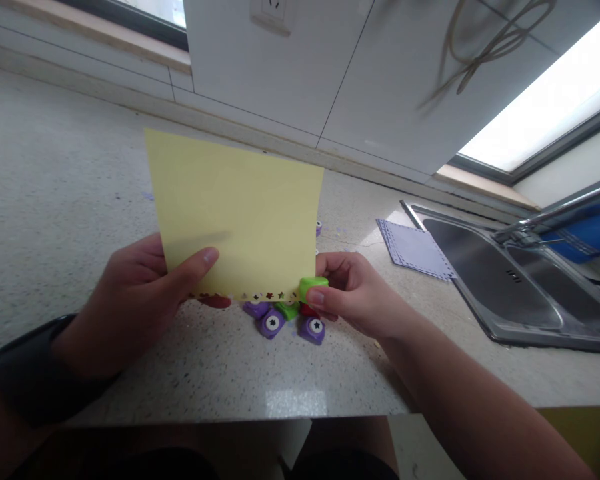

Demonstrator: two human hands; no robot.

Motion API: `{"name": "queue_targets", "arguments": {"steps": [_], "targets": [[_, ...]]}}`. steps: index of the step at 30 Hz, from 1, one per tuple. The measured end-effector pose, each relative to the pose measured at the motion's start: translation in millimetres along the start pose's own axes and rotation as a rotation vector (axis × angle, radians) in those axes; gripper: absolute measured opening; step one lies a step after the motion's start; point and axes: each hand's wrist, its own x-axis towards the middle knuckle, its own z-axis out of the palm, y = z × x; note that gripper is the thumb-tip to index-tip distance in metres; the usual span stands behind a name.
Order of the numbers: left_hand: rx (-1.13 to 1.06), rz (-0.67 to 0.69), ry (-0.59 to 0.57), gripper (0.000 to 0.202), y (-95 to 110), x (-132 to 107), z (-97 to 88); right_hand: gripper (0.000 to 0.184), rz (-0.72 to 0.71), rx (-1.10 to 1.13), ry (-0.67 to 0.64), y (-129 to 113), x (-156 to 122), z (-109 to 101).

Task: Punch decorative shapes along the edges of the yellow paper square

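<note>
My left hand (pixel 145 293) grips a sheet of yellow paper (pixel 240 220) at its lower left, thumb on top and fingers beneath. A row of small punched shapes runs along the sheet's near edge. At the lower right corner, my right hand (pixel 350 290) is closed around a green craft punch (pixel 313 288), which sits over the paper's edge. Below the sheet on the counter lie several more craft punches, among them a purple punch (pixel 271 323) and another purple punch (pixel 313 329). A green one and a red one are partly hidden by the paper and my right hand.
Pale lilac paper sheets (pixel 415 247) with punched edges lie stacked beside the steel sink (pixel 490 273) on the right. The speckled counter (pixel 180 380) ends at a front edge near my body. A tiled wall (pixel 280 80) with a socket (pixel 273 13) stands behind.
</note>
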Motion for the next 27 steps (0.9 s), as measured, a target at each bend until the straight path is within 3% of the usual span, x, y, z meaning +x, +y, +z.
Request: {"name": "queue_targets", "arguments": {"steps": [15, 20, 27], "targets": [[-0.002, 0.032, -0.031, 0.017, -4.3, -0.1, -2.4, 0.034, -0.007, -0.029, -0.028, -4.3, -1.6, 2.9], [-0.009, 0.003, -0.014, 0.023, -3.9, 2.0, -1.7, 0.035, 0.001, -0.024, -0.023, -2.7, -1.4, 0.8], [-0.016, -0.015, 0.000, 0.022, 1.0, 0.0, 1.9, 0.021, -0.081, 0.038, -0.017, 1.2, -2.7, -10.9]]}}
